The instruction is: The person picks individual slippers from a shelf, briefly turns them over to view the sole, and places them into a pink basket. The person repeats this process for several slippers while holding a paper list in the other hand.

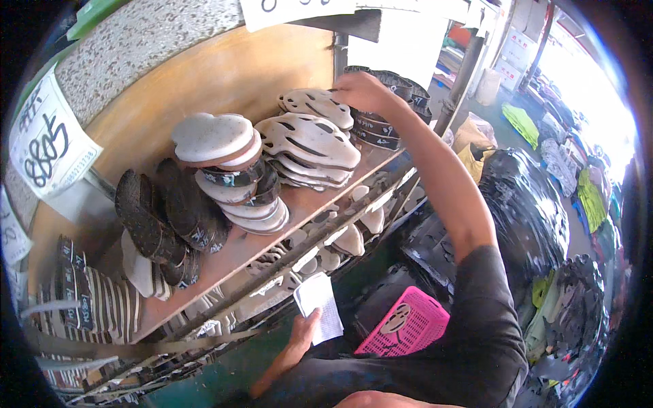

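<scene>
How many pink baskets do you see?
1: the pink basket sits low in the view, right of the white paper in the left hand. More could be hidden from sight.

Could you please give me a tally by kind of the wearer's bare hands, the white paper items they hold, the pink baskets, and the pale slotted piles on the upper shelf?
Hands: 2 (left hand, right hand)
White paper item: 1
Pink basket: 1
Pale slotted piles: 2 (back pile, front pile)
Total: 6
</scene>
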### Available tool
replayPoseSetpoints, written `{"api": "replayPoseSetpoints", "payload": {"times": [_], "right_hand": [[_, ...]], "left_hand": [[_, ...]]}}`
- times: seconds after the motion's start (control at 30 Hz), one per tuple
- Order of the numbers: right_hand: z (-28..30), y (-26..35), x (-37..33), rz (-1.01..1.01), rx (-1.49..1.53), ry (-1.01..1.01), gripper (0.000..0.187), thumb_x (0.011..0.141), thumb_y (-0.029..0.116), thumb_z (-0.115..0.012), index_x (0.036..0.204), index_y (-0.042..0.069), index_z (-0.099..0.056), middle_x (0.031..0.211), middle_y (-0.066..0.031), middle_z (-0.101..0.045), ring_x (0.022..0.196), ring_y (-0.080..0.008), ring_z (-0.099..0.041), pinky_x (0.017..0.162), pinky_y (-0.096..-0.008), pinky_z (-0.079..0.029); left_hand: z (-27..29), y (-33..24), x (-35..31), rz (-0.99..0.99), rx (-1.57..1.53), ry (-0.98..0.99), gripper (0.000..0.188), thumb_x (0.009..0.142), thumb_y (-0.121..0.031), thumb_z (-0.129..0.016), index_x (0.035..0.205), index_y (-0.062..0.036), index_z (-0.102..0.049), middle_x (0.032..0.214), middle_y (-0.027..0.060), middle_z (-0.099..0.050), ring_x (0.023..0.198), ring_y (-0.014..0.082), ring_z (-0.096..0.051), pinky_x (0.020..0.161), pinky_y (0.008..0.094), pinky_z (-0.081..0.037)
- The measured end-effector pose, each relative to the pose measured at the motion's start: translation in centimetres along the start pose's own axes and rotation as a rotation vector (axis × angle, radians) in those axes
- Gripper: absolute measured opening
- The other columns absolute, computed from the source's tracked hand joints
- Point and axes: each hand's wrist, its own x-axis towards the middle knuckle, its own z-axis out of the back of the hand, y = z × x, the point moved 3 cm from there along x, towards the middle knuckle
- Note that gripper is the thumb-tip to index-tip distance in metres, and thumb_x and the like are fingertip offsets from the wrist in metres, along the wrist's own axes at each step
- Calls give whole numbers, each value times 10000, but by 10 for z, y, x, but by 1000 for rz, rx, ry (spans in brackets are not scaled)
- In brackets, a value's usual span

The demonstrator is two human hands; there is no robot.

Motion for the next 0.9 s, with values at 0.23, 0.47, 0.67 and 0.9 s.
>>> {"api": "replayPoseSetpoints", "payload": {"times": [0.23, 0.47, 0.67, 0.9], "right_hand": [[-67, 22, 76, -257, -184, 322, 777, 740, 612, -760, 1276, 52, -710, 1300, -168, -701, 1200, -343, -669, 979, -459, -551], [-83, 20, 79, -282, -246, 376, 813, 646, 565, -832, 1260, 46, -706, 1263, -169, -713, 1156, -349, -687, 935, -469, -569], [-68, 15, 75, -250, -169, 453, 852, 616, 564, -845, 1239, 1, -699, 1229, -198, -715, 1113, -346, -699, 890, -468, -569], [-67, 5, 90, -217, -225, 528, 882, 714, 676, -740, 1239, -31, -697, 1226, -223, -710, 1071, -368, -699, 898, -466, -548]], "left_hand": [[36, -27, 7, -37, -7, -144, 461, 960, -317, -700, 1195, 79, -679, 1078, 105, -707, 953, 180, -631, 845, 362, -497], [50, -40, 4, -15, 70, -103, 514, 986, -280, -662, 1316, 108, -589, 1226, 150, -673, 1092, 242, -618, 945, 382, -484], [49, -19, 7, -83, -17, -52, 485, 991, -280, -658, 1301, 89, -605, 1219, 139, -673, 1077, 222, -620, 933, 368, -487], [56, -7, -1, 21, -25, -50, 504, 979, -313, -667, 1281, 87, -623, 1210, 136, -675, 1061, 224, -623, 914, 378, -489]]}}
